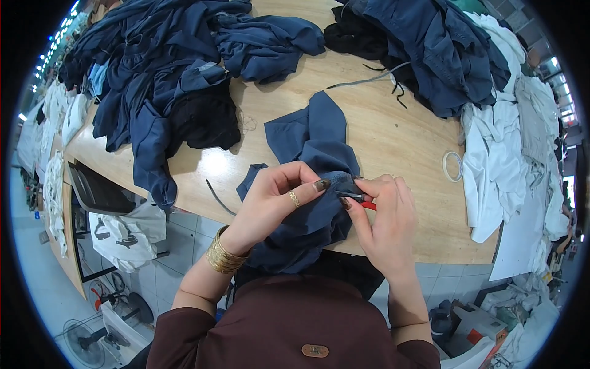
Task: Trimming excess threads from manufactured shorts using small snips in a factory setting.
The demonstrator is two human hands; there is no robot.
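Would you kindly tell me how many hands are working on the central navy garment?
2: the left hand pinches its cloth; the right hand holds a red-handled tool against it.

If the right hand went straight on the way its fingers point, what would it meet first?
The navy cloth, which the right hand seems to touch already with the red tool. Just past that lies the left hand, though depth is hard to judge.
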